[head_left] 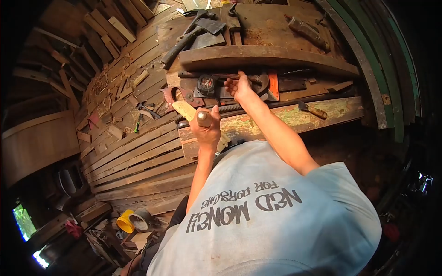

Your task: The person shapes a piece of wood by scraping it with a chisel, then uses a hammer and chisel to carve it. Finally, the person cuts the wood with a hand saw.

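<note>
My left hand is closed around a round-ended wooden handle, its end pointing up at me; the tool's lower part is hidden. A pale wood strip passes beneath that hand. My right hand is open, fingers stretched out over the bench tools, beside a black tape measure. Close to its fingertips lies a hammer; whether they touch cannot be seen. An orange-edged tool rests right of it. A reddish saw handle sits left of the tape measure.
A long curved board lies across the bench. Beyond it are a claw hammer, a dark-handled blade tool and a bottle. A wooden-handled chisel lies on the worn front beam. Wood scraps litter the slatted surface at left.
</note>
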`<state>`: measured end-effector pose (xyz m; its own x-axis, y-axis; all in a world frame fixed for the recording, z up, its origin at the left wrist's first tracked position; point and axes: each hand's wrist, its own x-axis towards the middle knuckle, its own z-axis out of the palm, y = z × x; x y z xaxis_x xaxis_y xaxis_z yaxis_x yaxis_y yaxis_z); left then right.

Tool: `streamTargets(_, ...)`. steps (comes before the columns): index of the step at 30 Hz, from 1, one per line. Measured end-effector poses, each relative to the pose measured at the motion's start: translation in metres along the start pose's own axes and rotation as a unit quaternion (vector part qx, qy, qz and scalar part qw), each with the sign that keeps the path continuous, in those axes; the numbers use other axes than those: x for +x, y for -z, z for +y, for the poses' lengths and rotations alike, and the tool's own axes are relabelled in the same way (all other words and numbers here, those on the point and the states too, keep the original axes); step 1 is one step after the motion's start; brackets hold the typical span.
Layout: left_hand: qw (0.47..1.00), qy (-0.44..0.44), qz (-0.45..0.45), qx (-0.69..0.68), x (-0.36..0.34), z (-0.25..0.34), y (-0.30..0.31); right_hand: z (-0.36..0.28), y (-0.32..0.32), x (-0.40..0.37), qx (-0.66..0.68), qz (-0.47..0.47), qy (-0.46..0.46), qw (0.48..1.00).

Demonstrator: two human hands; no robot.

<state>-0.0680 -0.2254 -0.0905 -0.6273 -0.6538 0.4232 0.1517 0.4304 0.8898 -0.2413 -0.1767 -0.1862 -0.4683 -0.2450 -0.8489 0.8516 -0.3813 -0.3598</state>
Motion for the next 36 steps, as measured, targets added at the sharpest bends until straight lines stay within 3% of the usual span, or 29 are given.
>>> streamTargets(3,0.999,0.025,0.024,-0.020,-0.002,-0.009,0.002,-0.002,-0.005,-0.003,-0.011,0.032,0.036,0.999)
streamTargets(5,0.979,0.110,0.052,-0.161,0.000,-0.003,0.003,-0.009,-0.009,-0.014,-0.009,0.053,0.013,0.998)
streamTargets(8,0.983,0.092,0.051,-0.150,0.000,-0.001,0.004,-0.014,-0.012,-0.024,0.062,0.116,0.058,0.990)
streamTargets(9,0.985,0.080,0.054,-0.145,-0.001,0.000,0.004,-0.019,-0.009,-0.027,0.124,0.055,0.059,0.989)
streamTargets(10,0.987,0.067,0.059,-0.130,-0.003,-0.002,0.003,-0.027,-0.008,-0.033,0.133,0.062,0.066,0.987)
streamTargets(12,0.987,0.071,0.058,-0.129,-0.007,-0.009,0.003,-0.044,-0.010,-0.050,0.319,-0.021,-0.001,0.947)
streamTargets(14,0.989,0.067,0.045,-0.123,-0.007,-0.004,0.003,-0.055,-0.001,-0.070,0.376,-0.054,-0.025,0.925)
streamTargets(16,0.991,0.068,0.037,-0.112,-0.007,-0.005,0.003,-0.060,0.016,-0.079,0.232,-0.070,-0.015,0.970)
streamTargets(17,0.991,0.066,0.040,-0.113,-0.006,-0.004,0.002,-0.061,0.034,-0.078,0.225,-0.178,-0.001,0.958)
streamTargets(18,0.988,0.072,0.043,-0.128,-0.005,-0.002,0.002,-0.070,0.039,-0.124,0.244,-0.214,-0.021,0.946)
streamTargets(19,0.986,0.077,0.048,-0.144,-0.004,-0.002,0.003,-0.080,0.064,-0.101,0.145,-0.276,-0.101,0.945)
streamTargets(20,0.986,0.076,0.054,-0.141,-0.004,-0.005,0.003,-0.089,0.064,-0.135,0.087,-0.237,-0.125,0.959)
streamTargets(22,0.992,0.040,0.051,-0.105,-0.007,-0.013,0.004,-0.097,0.081,-0.159,-0.148,-0.249,-0.019,0.957)
streamTargets(24,0.996,0.064,0.051,-0.047,-0.003,0.005,0.002,-0.102,0.075,-0.199,-0.361,-0.172,0.101,0.911)
streamTargets(25,0.996,0.063,0.041,-0.045,-0.004,0.005,0.002,-0.102,0.080,-0.199,-0.361,-0.175,0.096,0.911)
streamTargets(26,0.997,0.061,0.030,-0.044,-0.003,0.005,0.001,-0.104,0.084,-0.198,-0.507,-0.153,0.237,0.815)
streamTargets(27,0.997,0.054,0.040,-0.032,-0.001,0.006,-0.002,-0.106,0.086,-0.198,-0.626,-0.123,0.369,0.676)
streamTargets(28,0.997,0.052,0.040,-0.032,0.000,0.006,-0.003,-0.107,0.079,-0.207,-0.625,-0.123,0.371,0.675)
streamTargets(30,1.000,-0.007,0.007,-0.005,0.002,0.007,-0.005,-0.101,0.058,-0.237,-0.698,-0.092,0.384,0.597)
streamTargets(31,1.000,0.000,0.001,-0.012,0.004,0.014,-0.006,-0.091,0.055,-0.234,-0.644,-0.123,0.431,0.620)
streamTargets(33,1.000,-0.006,-0.006,-0.010,0.005,0.014,-0.007,-0.087,0.043,-0.239,-0.639,-0.148,0.429,0.621)
streamTargets(36,1.000,-0.001,0.011,-0.011,0.004,0.010,-0.008,-0.087,0.036,-0.231,-0.647,-0.210,0.432,0.592)
